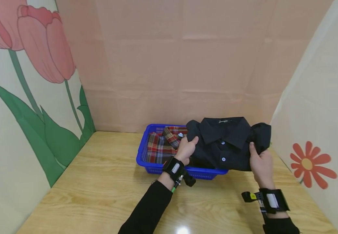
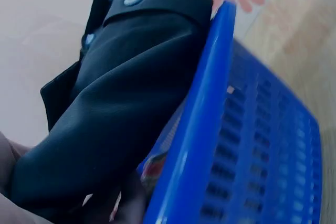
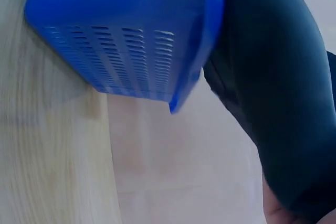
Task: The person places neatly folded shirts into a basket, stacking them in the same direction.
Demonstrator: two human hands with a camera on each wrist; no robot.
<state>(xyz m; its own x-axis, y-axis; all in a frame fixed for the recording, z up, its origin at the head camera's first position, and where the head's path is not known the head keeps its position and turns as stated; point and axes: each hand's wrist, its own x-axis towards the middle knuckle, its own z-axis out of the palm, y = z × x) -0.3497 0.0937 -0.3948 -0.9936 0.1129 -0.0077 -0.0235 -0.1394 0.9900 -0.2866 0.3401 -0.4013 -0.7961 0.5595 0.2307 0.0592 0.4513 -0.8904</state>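
Observation:
A folded black shirt with a collar and pale buttons is held up over the right part of a blue plastic basket. My left hand grips its left side, thumb on top, above the basket. At the shirt's right side my right hand pinches the cloth, thumb on top, out past the basket's right end. A red plaid shirt, folded with its collar showing, lies in the left part of the basket. In the left wrist view the black shirt hangs close along the basket rim.
The basket stands on a wooden table near its back edge, against a plain pinkish-brown backdrop. A tulip-printed panel rises at the left, and a flower-printed panel at the right. Each wrist wears a strapped camera.

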